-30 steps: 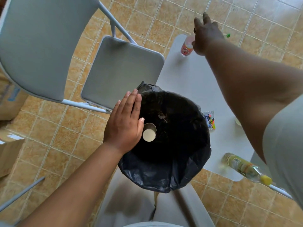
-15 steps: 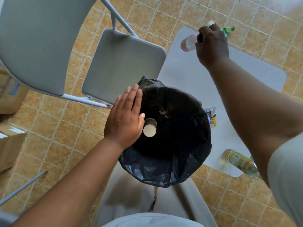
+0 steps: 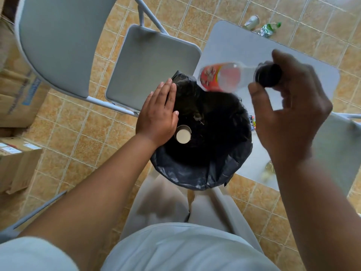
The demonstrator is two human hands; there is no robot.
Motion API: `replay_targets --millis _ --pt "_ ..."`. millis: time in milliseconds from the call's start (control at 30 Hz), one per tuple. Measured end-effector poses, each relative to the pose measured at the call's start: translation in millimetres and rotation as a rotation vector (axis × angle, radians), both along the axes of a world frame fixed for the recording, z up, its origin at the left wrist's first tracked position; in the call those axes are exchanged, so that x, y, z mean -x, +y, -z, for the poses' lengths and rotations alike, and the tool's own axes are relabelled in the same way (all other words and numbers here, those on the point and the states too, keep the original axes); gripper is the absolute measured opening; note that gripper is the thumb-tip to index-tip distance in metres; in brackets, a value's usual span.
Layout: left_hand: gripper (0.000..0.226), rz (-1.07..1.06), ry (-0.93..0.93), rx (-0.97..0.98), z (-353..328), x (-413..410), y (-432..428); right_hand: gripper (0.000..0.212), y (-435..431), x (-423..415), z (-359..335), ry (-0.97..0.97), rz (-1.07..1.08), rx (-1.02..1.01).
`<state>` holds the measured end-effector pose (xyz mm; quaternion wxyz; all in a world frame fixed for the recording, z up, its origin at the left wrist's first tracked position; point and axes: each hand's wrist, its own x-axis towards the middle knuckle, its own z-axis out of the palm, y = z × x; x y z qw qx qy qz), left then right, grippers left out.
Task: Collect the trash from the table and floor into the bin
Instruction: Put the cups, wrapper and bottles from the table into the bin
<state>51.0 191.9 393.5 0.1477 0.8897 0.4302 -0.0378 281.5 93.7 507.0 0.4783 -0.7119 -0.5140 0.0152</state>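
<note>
A bin lined with a black bag stands between my knees, with a paper cup inside it. My left hand lies flat on the bin's left rim, fingers together, holding nothing. My right hand grips a clear plastic bottle with a red label by its dark cap end. The bottle is tilted sideways above the bin's far rim and looks blurred. On the white table, a small colourful wrapper peeks out beside the bin. A yellowish bottle lies near the table's front edge, mostly hidden by my right arm.
A grey folding chair stands left of the table, touching the bin. On the tiled floor beyond the table lie a crushed can and a crumpled green-capped bottle. Cardboard boxes sit at the left.
My right hand closed on the red-label bottle at the table's far corner and carried it back over the bin. My left hand stayed on the rim.
</note>
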Motion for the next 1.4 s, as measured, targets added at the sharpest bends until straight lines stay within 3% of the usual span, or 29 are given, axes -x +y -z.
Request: replay_targets --millis 133,233,333,533,600,867,1000,1100,1267,1333,1400 --pt "0.069 0.001 -0.007 0.006 0 0 0 0.034 -15 31 18 0.121 -0.04 0.119" --pt "0.069 0.005 -0.008 0.006 1 1 0 0.027 -13 45 52 0.146 -0.133 0.382" --pt "0.069 0.004 -0.01 0.006 1 1 0 0.024 -7 54 93 0.069 -0.197 0.662" --pt "0.069 0.008 -0.019 0.006 1 1 0 0.029 10 59 136 0.022 -0.214 1.004" --pt "0.069 0.009 -0.024 0.0 3 2 0 0.031 10 58 135 -0.005 -0.218 1.0" --pt "0.069 0.006 -0.031 -0.019 7 2 0 0.032 -37 35 101 -0.123 -0.103 0.463" --pt "0.07 0.013 -0.026 -0.035 8 2 1 0.051 -73 28 106 -0.242 -0.027 0.562" --pt "0.07 0.01 -0.019 -0.046 9 1 0 0.059 -91 27 116 -0.087 -0.022 0.574" --pt "0.07 0.004 -0.008 -0.062 10 0 1 0.044 -106 -3 139 0.366 0.346 0.52" --pt "0.07 0.0 -0.005 -0.063 10 0 0 0.04 -114 -16 153 0.376 0.382 0.592" --pt "0.069 0.004 -0.005 -0.071 9 0 0 0.035 -124 -26 169 0.252 0.282 0.738"
